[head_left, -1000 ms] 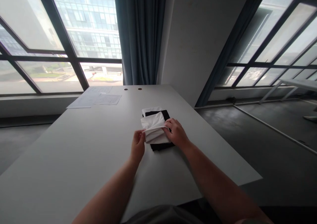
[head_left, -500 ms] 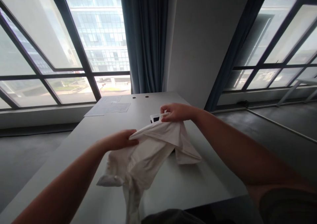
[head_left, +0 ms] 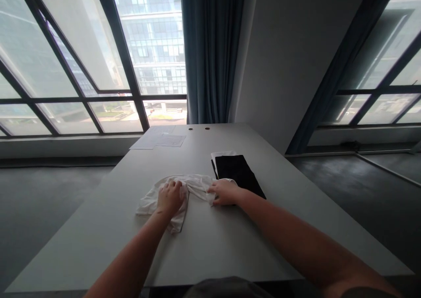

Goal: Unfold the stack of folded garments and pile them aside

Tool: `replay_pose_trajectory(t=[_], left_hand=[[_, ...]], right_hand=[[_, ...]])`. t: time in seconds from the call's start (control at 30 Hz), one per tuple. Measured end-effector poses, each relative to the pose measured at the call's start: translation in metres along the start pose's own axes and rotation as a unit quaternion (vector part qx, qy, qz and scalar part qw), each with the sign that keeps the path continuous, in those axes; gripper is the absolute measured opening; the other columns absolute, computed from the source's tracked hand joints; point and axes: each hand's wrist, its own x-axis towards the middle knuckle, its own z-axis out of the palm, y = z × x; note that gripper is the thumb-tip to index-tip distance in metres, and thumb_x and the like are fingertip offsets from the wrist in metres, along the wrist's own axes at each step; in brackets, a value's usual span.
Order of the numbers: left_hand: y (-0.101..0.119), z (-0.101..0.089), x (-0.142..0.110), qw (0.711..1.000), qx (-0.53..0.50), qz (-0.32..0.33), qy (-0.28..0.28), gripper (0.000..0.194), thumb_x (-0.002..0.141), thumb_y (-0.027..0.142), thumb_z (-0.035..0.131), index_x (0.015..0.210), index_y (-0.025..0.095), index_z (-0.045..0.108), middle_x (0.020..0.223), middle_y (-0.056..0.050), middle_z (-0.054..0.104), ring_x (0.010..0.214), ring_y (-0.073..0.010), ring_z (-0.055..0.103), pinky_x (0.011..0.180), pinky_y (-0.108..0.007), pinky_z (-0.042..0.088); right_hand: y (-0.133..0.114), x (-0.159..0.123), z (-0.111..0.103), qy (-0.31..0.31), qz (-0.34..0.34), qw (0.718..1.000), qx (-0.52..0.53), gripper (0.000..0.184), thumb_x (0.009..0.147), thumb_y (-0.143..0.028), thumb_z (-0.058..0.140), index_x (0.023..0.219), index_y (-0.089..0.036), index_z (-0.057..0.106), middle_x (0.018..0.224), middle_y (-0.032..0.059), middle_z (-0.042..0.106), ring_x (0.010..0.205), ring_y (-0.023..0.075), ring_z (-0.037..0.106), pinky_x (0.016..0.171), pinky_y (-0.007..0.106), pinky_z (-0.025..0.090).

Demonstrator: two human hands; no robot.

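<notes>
A crumpled white garment [head_left: 194, 185] lies on the white table [head_left: 230, 241], left of a folded stack. My left hand [head_left: 170, 197] presses on its left part with fingers curled into the cloth. My right hand [head_left: 223, 192] grips its right end, close to the stack. The stack has a folded black garment [head_left: 238, 171] on top and a white one [head_left: 219, 154] showing at its far edge.
Sheets of paper [head_left: 161, 140] lie at the table's far left end, near two cable holes [head_left: 198, 128]. Large windows and a blue curtain [head_left: 210, 52] stand behind. The table's right edge drops to a dark floor.
The white garment, first folded on the stack, was lifted and shaken open in the air. It now lies bunched on the table left of the stack, both hands lowered onto it.
</notes>
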Motion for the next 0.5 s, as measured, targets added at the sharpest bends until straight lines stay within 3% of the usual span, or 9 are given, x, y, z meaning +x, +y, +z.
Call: replay_pose_trajectory(t=[0.1,0.2,0.3,0.4,0.47,0.5], left_hand=[[-0.016,0.032,-0.023,0.995,-0.009,-0.087,-0.047,0.035,0.095,0.043,0.057,0.121,0.022,0.066,0.128,-0.015,0.063,0.116,-0.0346,0.060,0.093,-0.043,0.045],[-0.048,0.035,-0.032,0.994,-0.025,-0.082,-0.062,0.026,0.097,0.040,0.051,0.106,0.022,0.068,0.126,-0.013,0.066,0.115,-0.0310,0.062,0.093,-0.040,0.045],[-0.087,0.018,-0.033,0.993,-0.044,-0.065,-0.091,0.020,0.095,0.035,0.050,0.095,0.022,0.065,0.114,-0.011,0.071,0.108,-0.0283,0.065,0.090,-0.037,0.046],[-0.126,-0.011,-0.033,0.985,-0.105,-0.087,-0.110,0.018,0.092,0.037,0.050,0.088,0.023,0.060,0.099,-0.007,0.073,0.097,-0.0264,0.068,0.084,-0.034,0.048],[-0.149,-0.036,-0.034,0.978,-0.162,-0.097,-0.094,0.021,0.091,0.042,0.049,0.082,0.024,0.055,0.088,-0.003,0.072,0.087,-0.0236,0.067,0.078,-0.031,0.048],[-0.158,-0.050,-0.034,0.976,-0.174,-0.115,-0.068,0.023,0.090,0.044,0.049,0.080,0.024,0.052,0.080,-0.002,0.069,0.081,-0.0225,0.065,0.075,-0.030,0.048]], right_hand=[[0.002,-0.018,0.032,0.070,0.007,0.997,-0.024,0.018,0.082,-0.021,0.069,0.097,-0.022,0.079,0.109,0.0103,0.075,0.111,0.0282,0.066,0.106,0.039,0.041],[0.011,-0.028,0.027,0.136,0.029,0.987,0.078,0.019,0.082,-0.017,0.061,0.094,-0.019,0.076,0.102,0.0086,0.076,0.102,0.0243,0.067,0.098,0.034,0.044],[0.025,-0.030,0.000,0.207,0.071,0.939,0.265,0.020,0.088,-0.031,0.059,0.095,-0.019,0.073,0.091,0.0026,0.074,0.086,0.0197,0.066,0.081,0.029,0.048],[0.044,-0.027,-0.034,0.267,0.123,0.861,0.415,0.033,0.086,-0.051,0.065,0.093,-0.019,0.070,0.082,-0.0005,0.070,0.077,0.0179,0.062,0.072,0.028,0.048],[0.058,-0.026,-0.055,0.287,0.128,0.805,0.503,0.039,0.082,-0.057,0.068,0.091,-0.019,0.068,0.079,0.0006,0.069,0.072,0.0178,0.062,0.068,0.029,0.049],[0.064,-0.025,-0.065,0.290,0.122,0.789,0.527,0.040,0.082,-0.058,0.068,0.089,-0.019,0.067,0.079,0.0020,0.070,0.070,0.0183,0.062,0.068,0.031,0.050]])
